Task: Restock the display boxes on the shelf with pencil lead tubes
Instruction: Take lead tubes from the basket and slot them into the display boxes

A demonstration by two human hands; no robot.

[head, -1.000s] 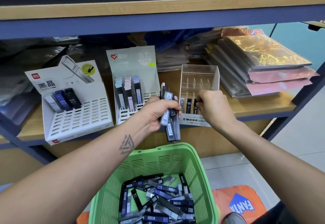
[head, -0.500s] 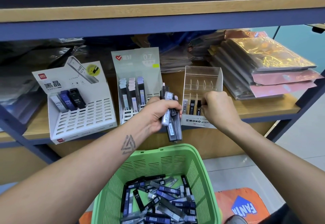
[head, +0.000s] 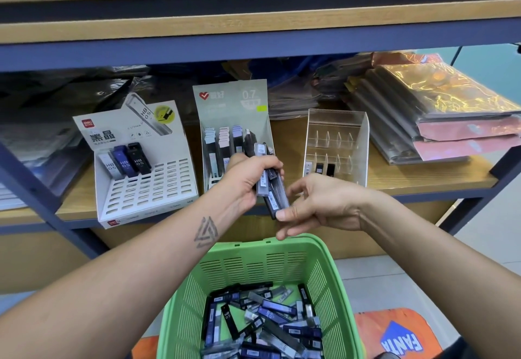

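**Now a tube is pinched from the bunch**

Our left hand (head: 248,181) grips a bunch of lead tubes (head: 269,181) before the shelf (head: 423,181). Our right hand (head: 318,203) pinches one tube's near end. More tubes lie in the green basket (head: 335,274); the clear box (head: 337,144) stands far right.

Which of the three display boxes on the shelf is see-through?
The clear plastic box on the right, with three tubes in its front row; the other two are printed cardboard.
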